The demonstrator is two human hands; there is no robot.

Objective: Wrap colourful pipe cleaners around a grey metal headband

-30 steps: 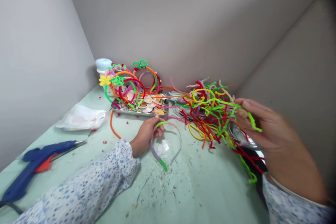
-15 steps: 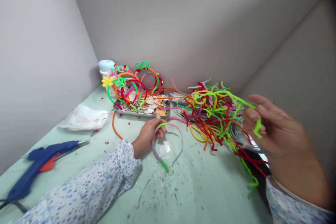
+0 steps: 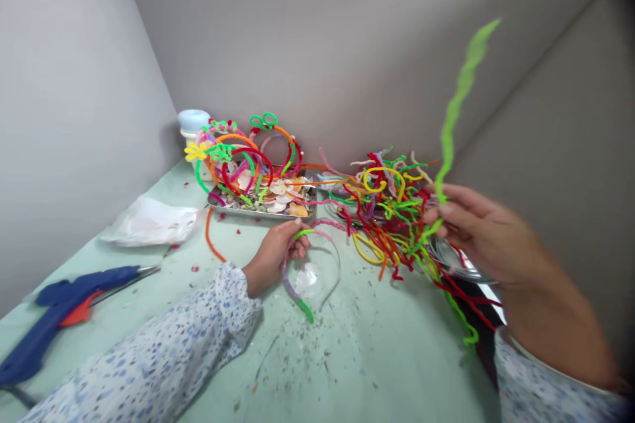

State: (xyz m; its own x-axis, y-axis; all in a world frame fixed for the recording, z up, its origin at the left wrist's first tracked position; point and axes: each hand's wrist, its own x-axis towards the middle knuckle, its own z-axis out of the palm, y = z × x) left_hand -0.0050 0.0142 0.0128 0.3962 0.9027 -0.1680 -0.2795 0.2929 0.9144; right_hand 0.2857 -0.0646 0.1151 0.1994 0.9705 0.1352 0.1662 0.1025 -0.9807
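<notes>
My left hand point(image 3: 276, 250) grips a headband point(image 3: 292, 291) near the middle of the table. Green, pink and purple fuzzy wrapping covers its left side and top, while the right side is bare grey band. Between the fingers and thumb of my right hand point(image 3: 476, 228) is a lime-green pipe cleaner point(image 3: 450, 125). It stands upright, its upper part smeared by motion, with a short end poking out below the fingers. Just left of that hand lies a tangled heap of pipe cleaners point(image 3: 391, 211) in many colours.
A metal tray point(image 3: 262, 213) holds shells, with several finished-looking wrapped headbands point(image 3: 238, 158) on it. Behind them stands a jar with a light-blue lid point(image 3: 194, 120). At left are a plastic bag point(image 3: 151, 221) and a blue glue gun point(image 3: 64, 310). Grey walls close in the table.
My right hand has shifted left, and the lime-green pipe cleaner has swung up from pointing left over the heap to upright. My left hand still holds the headband.
</notes>
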